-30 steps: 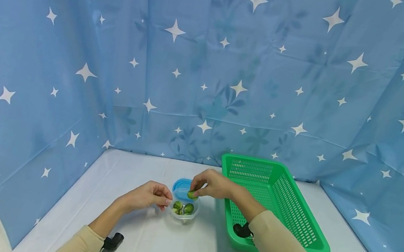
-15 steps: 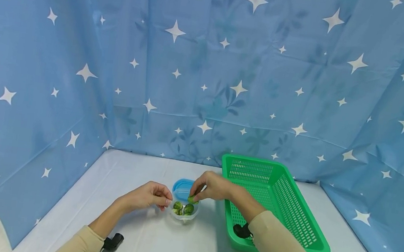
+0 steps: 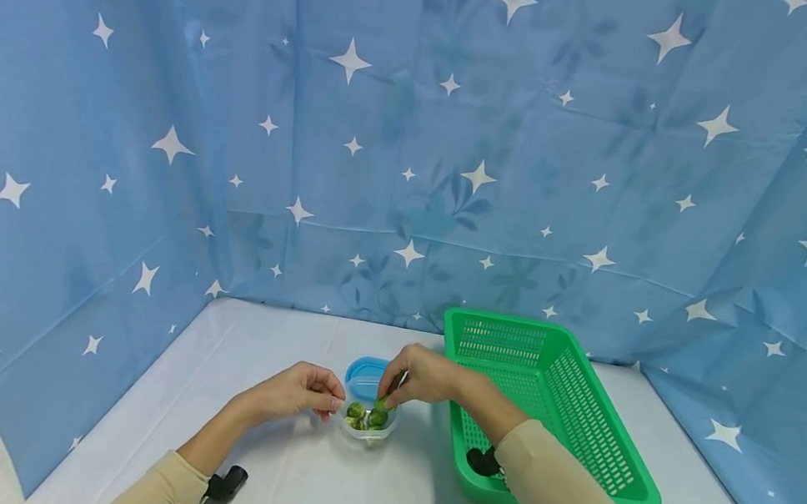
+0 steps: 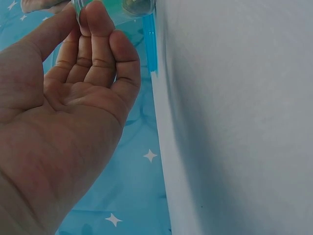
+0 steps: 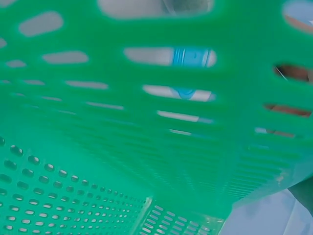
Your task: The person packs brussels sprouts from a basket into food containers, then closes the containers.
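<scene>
A small clear plastic container (image 3: 364, 439) stands on the table with several Brussels sprouts (image 3: 355, 412) inside. My left hand (image 3: 299, 391) pinches its left rim between thumb and fingers; the left wrist view shows the fingertips on the clear wall (image 4: 120, 12). Over the container's back right part, my right hand (image 3: 420, 373) holds one Brussels sprout (image 3: 382, 404) between thumb and fingertips. That sprout is close above the others; whether it touches them I cannot tell. Behind the container lies a blue lid (image 3: 364, 372). In the right wrist view the basket wall mostly hides the right hand.
A green perforated basket (image 3: 634, 492) stands on the right, under my right forearm. Its slotted wall (image 5: 146, 161) fills most of the right wrist view. White cloth (image 3: 265, 336) covers the table, and a blue starry curtain (image 3: 382, 182) hangs behind and at the sides.
My right hand has lowered the Brussels sprout a little, down toward the sprouts in the container. The left hand has stayed at the rim.
</scene>
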Available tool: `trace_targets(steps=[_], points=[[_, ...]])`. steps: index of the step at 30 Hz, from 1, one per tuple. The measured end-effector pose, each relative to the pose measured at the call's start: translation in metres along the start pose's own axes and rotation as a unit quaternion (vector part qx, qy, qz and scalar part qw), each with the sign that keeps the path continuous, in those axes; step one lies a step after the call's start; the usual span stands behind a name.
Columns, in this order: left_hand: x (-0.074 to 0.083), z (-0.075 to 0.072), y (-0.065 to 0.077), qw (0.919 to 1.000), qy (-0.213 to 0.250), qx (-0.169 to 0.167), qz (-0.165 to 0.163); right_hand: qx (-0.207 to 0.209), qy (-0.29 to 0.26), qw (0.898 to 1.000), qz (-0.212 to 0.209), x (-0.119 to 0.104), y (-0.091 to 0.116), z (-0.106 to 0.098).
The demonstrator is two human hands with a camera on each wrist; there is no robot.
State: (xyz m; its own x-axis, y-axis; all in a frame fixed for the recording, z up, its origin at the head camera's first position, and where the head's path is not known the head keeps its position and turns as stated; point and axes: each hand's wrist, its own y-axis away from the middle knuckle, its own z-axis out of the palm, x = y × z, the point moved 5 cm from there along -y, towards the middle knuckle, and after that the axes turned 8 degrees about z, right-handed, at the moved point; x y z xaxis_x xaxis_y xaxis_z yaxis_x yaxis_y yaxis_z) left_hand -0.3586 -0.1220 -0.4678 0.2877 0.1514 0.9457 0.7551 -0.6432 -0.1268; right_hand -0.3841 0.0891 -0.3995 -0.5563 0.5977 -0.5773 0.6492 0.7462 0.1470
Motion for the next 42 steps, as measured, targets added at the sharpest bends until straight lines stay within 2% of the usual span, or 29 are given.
trace_targets(steps=[15, 27, 42], points=[[-0.001, -0.001, 0.000, 1.0000, 0.001, -0.001, 0.000, -0.016, 0.013, 0.999, 0.027, -0.005, -0.002, 0.007], [-0.001, -0.001, 0.000, 1.0000, -0.003, -0.003, 0.005, -0.035, 0.043, 0.998, 0.029, -0.013, -0.001, 0.011], [-0.003, -0.002, -0.001, 0.9999, -0.013, 0.003, 0.005, -0.034, 0.054, 0.997, 0.047, -0.012, -0.001, 0.013]])
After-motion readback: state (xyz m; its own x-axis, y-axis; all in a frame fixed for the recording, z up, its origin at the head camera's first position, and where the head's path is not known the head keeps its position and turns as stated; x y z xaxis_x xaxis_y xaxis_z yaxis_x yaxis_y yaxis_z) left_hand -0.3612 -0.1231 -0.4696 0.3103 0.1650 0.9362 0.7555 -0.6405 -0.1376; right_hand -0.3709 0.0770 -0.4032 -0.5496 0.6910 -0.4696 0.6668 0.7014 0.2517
